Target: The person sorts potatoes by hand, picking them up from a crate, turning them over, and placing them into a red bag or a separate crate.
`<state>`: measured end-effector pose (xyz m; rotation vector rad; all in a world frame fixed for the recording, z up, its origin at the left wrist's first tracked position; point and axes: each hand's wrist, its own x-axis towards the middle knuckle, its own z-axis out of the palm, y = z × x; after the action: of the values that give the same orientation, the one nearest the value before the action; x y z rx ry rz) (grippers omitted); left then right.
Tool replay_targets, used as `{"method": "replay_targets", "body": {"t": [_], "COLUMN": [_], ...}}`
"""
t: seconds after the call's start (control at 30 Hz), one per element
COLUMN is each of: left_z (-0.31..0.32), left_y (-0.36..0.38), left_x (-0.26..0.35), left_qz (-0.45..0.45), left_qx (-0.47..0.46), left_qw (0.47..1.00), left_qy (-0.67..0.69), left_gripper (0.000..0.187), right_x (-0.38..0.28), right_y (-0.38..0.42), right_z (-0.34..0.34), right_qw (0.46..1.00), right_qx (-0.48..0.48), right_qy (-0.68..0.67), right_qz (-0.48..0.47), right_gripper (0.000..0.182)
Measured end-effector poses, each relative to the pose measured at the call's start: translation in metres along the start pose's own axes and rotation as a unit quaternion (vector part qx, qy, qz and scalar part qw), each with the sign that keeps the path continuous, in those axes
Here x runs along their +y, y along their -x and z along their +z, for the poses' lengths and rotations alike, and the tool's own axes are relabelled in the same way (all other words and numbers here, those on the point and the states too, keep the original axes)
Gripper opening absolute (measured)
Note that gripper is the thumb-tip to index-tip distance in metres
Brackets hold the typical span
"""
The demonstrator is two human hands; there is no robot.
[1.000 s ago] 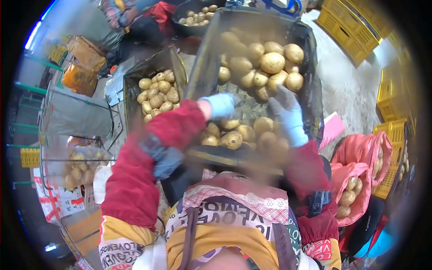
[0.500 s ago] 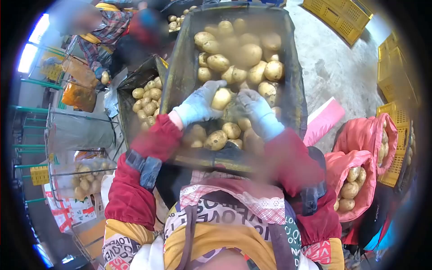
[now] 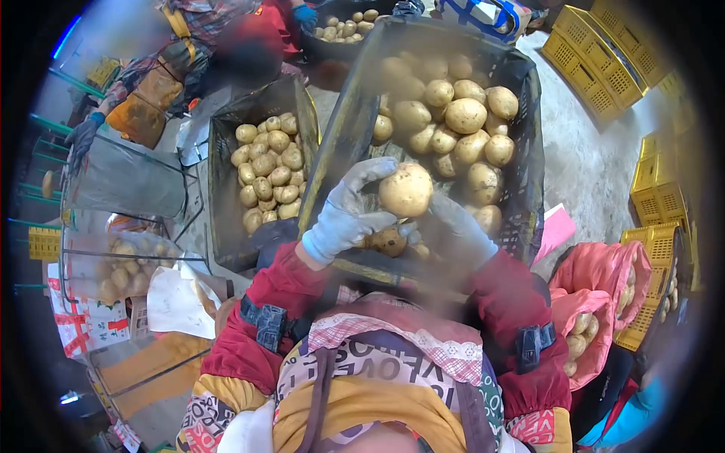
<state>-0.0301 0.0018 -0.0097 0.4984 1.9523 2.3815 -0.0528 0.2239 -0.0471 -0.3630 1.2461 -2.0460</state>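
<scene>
Both my hands wear pale blue-grey gloves and are raised over the near end of a big dark-lined crate (image 3: 341,177). My left hand (image 3: 343,215) curls around the left side of a large round potato (image 3: 405,189). At its right side, my right hand (image 3: 459,232) has its fingers bent against the same potato; a smear on the lens blurs part of this hand. Just below lies a darker, brownish potato (image 3: 387,241), partly hidden by fingertips. Several pale potatoes (image 3: 465,115) are heaped towards the crate's far and right sides.
Left of the big crate stands a smaller crate (image 3: 219,189) of potatoes. Pink sacks (image 3: 596,313) of potatoes and yellow crates (image 3: 655,181) are on the right. A rack (image 3: 124,177) stands at far left. Another person (image 3: 260,34) works beyond, near a dark tub (image 3: 351,49).
My hands have come closer to my body, lifting a potato above the crate's near end. The view has shifted, showing more of the smaller crate. The other person's arm has moved.
</scene>
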Motion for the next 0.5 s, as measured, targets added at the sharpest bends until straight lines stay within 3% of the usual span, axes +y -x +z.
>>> {"method": "replay_targets", "body": {"t": [0.03,0.07,0.1,0.13,0.17,0.23,0.27,0.3,0.4,0.5], "left_z": [0.002,0.005,0.006,0.007,0.007,0.004,0.004,0.006,0.001,-0.006], "left_y": [0.000,0.000,0.000,-0.001,-0.001,-0.004,-0.006,-0.007,-0.002,-0.001], "left_x": [0.003,0.004,0.002,-0.001,-0.002,0.006,0.012,0.015,0.009,0.017], "left_qz": [0.001,0.003,0.004,-0.031,-0.067,-0.106,-0.143,-0.153,-0.177,-0.148], "left_qx": [0.003,0.005,0.004,0.020,0.035,-0.008,-0.047,-0.046,-0.032,0.002], "left_qw": [1.000,1.000,1.000,0.999,0.997,0.994,0.985,0.986,0.983,0.985], "left_qy": [0.011,0.021,0.023,0.021,0.018,-0.032,-0.085,0.053,0.034,0.084], "left_gripper": [0.075,0.076,0.076,0.074,0.073,0.076,0.078,0.080,0.077,0.076], "right_x": [-0.014,-0.024,-0.034,-0.038,-0.034,-0.017,-0.015,-0.015,-0.017,-0.016], "right_y": [0.003,0.004,0.005,0.004,0.001,-0.007,-0.007,-0.007,-0.007,-0.009], "right_z": [0.015,0.019,0.021,0.022,0.021,0.018,0.015,0.012,0.017,0.014], "right_qw": [0.975,0.976,1.000,0.969,0.969,0.982,0.982,0.980,0.978,0.979], "right_qx": [0.023,0.025,0.017,0.009,0.012,0.129,0.132,0.128,0.126,0.140], "right_qy": [-0.215,-0.212,0.012,0.236,0.238,0.049,0.051,0.062,0.059,0.054], "right_qz": [0.045,0.045,-0.011,-0.067,-0.067,-0.128,-0.128,-0.142,-0.154,-0.138], "right_gripper": [0.053,0.053,0.053,0.055,0.055,0.059,0.059,0.059,0.057,0.053]}}
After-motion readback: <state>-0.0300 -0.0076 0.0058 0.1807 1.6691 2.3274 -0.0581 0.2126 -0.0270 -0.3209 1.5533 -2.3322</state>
